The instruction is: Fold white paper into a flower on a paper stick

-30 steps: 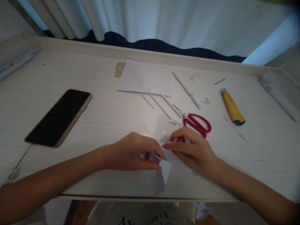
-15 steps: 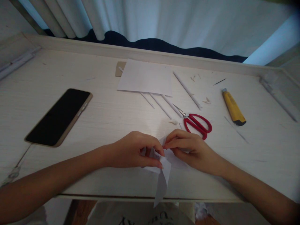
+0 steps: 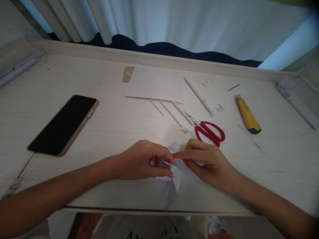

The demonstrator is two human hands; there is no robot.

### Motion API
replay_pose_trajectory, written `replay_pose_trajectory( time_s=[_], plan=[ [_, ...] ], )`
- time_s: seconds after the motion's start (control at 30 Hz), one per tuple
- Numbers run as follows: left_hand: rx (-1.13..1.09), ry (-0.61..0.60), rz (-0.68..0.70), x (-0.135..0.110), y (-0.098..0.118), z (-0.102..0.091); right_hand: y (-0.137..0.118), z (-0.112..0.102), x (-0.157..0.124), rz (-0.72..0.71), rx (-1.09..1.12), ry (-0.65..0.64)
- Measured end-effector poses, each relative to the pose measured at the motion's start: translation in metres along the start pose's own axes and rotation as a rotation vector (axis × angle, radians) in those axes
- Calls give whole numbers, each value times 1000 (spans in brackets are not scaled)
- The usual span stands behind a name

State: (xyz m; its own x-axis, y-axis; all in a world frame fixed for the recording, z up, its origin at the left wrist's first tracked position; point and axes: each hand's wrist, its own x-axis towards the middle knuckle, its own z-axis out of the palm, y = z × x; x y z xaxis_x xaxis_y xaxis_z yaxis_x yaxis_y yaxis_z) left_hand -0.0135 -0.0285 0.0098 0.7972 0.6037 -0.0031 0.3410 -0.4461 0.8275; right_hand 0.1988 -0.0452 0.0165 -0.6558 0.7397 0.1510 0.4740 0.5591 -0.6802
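A white paper pinwheel, with folded, pointed flaps, is held low over the table's front part. My left hand pinches its middle between thumb and fingers, hiding part of the folds. From the other side, my right hand meets it, index fingertip close to the left fingers and thumb against a right flap. Red-handled scissors lie just beyond my right hand, blades pointing to the upper left. Rolled paper sticks stretch from the scissors to beneath a white paper sheet.
On the left lies a black-screened phone with a cable. A yellow glue tube, a thin dark pin-like piece and another paper stick lie to the right. A raised ledge borders the back, below curtains.
My right hand has shifted slightly right, its index finger now straighter. An upper flap shows more between the hands. The lower flap's tip has risen a little.
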Motion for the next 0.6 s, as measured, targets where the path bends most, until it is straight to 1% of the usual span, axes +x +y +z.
replay_pose_trajectory(
  time_s=[0.13,0.3,0.4,0.5,0.6],
  plan=[
    [41,51,24,0,2,0,-3,1,-2,-20,-64,48],
    [191,123,99,-3,4,5,-6,5,-5,-57,-119,210],
    [291,156,161,-6,5,8,-6,6,-7,-63,-156,252],
    [344,181,199,-7,6,10,-7,7,-9,-23,-177,254],
    [354,199,210,-7,6,10,-8,10,-10,76,-197,316]
  ],
)
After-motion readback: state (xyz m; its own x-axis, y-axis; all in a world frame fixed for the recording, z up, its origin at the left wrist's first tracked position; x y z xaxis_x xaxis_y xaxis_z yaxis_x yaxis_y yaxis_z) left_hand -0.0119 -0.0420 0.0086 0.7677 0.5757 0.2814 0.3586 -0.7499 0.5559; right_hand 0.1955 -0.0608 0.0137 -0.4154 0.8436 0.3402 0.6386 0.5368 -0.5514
